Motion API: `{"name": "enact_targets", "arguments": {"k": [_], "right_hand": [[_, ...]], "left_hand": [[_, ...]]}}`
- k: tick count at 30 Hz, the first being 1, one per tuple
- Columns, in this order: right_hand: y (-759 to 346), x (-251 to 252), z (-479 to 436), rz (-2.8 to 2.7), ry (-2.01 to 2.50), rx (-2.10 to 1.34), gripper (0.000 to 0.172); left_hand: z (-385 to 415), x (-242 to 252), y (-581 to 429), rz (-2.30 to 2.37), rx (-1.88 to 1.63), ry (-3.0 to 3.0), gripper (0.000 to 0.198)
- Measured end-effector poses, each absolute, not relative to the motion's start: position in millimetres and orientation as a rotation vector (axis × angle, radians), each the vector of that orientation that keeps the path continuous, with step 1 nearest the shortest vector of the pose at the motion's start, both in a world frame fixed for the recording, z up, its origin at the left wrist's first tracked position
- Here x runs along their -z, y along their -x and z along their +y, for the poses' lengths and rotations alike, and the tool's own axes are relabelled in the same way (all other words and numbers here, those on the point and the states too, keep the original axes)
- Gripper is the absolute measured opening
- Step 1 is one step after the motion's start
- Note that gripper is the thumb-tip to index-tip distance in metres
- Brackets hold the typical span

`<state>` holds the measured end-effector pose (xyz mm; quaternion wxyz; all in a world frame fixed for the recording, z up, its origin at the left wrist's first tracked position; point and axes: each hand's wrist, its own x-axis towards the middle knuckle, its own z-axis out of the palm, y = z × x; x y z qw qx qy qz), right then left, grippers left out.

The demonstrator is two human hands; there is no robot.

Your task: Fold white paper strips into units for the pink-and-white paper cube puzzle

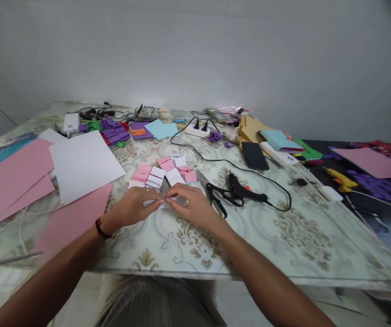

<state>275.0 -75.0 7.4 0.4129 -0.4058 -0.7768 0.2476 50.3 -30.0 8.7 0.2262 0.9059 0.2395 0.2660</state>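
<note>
My left hand (134, 205) and my right hand (190, 204) meet over a small white folded paper piece (164, 202) on the patterned table (250, 236). Both hands pinch it with closed fingers, and most of the piece is hidden under them. Just beyond my fingers lie several folded pink and white paper pieces (163, 175) in two loose groups. A dark band circles my left wrist.
Black scissors (220, 195) and a black glue gun (241, 187) with a cable lie right of my hands. White sheet (82, 163) and pink sheets (11, 181) lie left. Purple folded papers (115, 131), a power strip (198, 131), a phone (254, 156) and a yellow glue gun (342, 180) sit farther back.
</note>
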Motion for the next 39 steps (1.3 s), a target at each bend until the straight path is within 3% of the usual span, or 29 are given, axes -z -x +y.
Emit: {"name": "enact_targets", "arguments": {"k": [9, 39], "right_hand": [[-273, -7, -78, -1.917, 1.013, -0.639, 0.008], [-270, 1, -79, -1.984, 0.969, -0.682, 0.012]], "left_hand": [[-34, -15, -53, 0.748, -0.725, -2.308, 0.009], [-35, -20, -56, 0.674, -0.676, -2.248, 0.006]]}}
